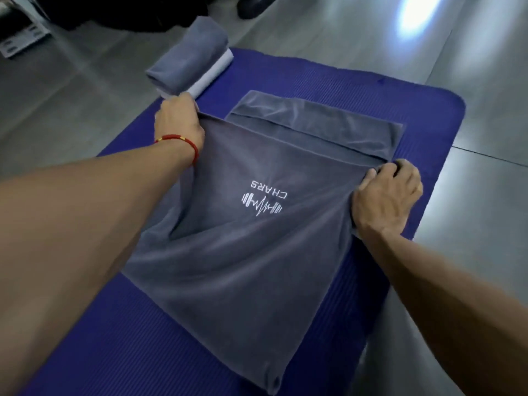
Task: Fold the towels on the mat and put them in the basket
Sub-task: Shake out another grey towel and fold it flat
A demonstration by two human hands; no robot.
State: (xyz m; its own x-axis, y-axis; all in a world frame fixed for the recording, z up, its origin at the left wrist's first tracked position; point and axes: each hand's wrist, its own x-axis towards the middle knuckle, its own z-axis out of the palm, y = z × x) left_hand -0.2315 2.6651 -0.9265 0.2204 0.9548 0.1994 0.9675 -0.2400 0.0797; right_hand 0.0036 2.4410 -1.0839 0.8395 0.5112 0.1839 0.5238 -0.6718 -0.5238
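Both hands, left hand (178,121) and right hand (388,192), pinch corners of a half-folded grey towel (245,252) on the blue mat (414,110); folded towels (191,64) wait far left, no basket visible

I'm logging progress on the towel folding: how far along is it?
Done: two folded towels sit stacked at the mat's far corner. In hand: the left hand and right hand each hold a corner of the grey towel, carrying its near half toward the far edge. Left: finishing this fold and basketing everything; no basket is in view.
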